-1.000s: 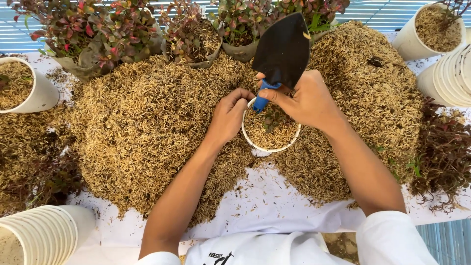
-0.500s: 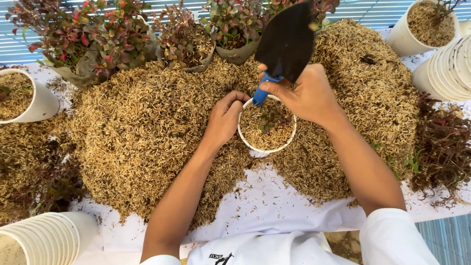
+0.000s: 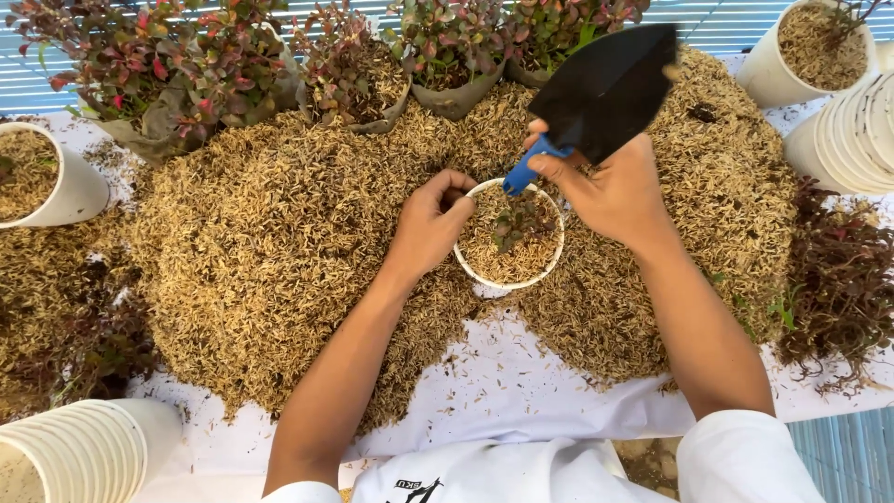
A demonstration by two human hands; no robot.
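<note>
A white cup point(image 3: 510, 279) sits in the middle of a big heap of tan rice husk point(image 3: 261, 242). The cup is filled with husk and a small reddish-green seedling point(image 3: 520, 222) stands in it. My left hand point(image 3: 430, 224) grips the cup's left rim. My right hand point(image 3: 610, 191) is at the cup's upper right rim and holds a black trowel point(image 3: 605, 88) with a blue handle, its blade raised and pointing up to the right.
Red-leaved plants in dark bags point(image 3: 186, 74) line the back. Husk-filled white cups stand at the left point(image 3: 42, 177) and back right point(image 3: 810, 51). Stacks of white cups lie at the right point(image 3: 852, 130) and front left point(image 3: 79, 452). Loose seedlings point(image 3: 838, 279) lie at the right.
The trowel blade has swung from over the cup up and to the right, uncovering the seedling. My left hand stays on the cup's rim.
</note>
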